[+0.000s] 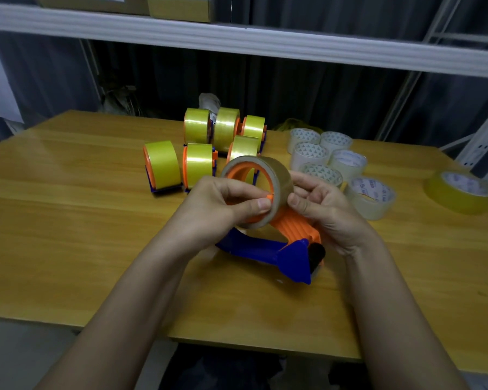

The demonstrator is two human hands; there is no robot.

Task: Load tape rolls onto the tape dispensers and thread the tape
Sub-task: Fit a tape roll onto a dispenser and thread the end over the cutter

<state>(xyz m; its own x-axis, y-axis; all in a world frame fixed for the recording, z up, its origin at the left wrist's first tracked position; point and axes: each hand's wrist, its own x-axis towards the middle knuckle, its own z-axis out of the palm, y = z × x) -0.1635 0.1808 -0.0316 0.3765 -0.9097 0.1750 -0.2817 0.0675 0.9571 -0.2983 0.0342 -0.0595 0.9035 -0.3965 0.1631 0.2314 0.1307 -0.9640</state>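
A blue and orange tape dispenser [282, 249] is held above the wooden table [82, 235] in the middle of the view. A tan tape roll [276, 175] sits on its orange hub. My left hand [223, 204] grips the near rim of the roll, thumb on its edge. My right hand [324, 209] holds the roll's right side, thumb pressed on the tape surface and fingers curled behind. The dispenser's blue nose and black roller point toward me.
Several loaded dispensers with yellow tape [197, 161] stand behind the hands. Several clear tape rolls [347, 161] lie at the right, and one yellow roll [462, 192] lies near the table's right edge. A white shelf [237, 40] runs overhead.
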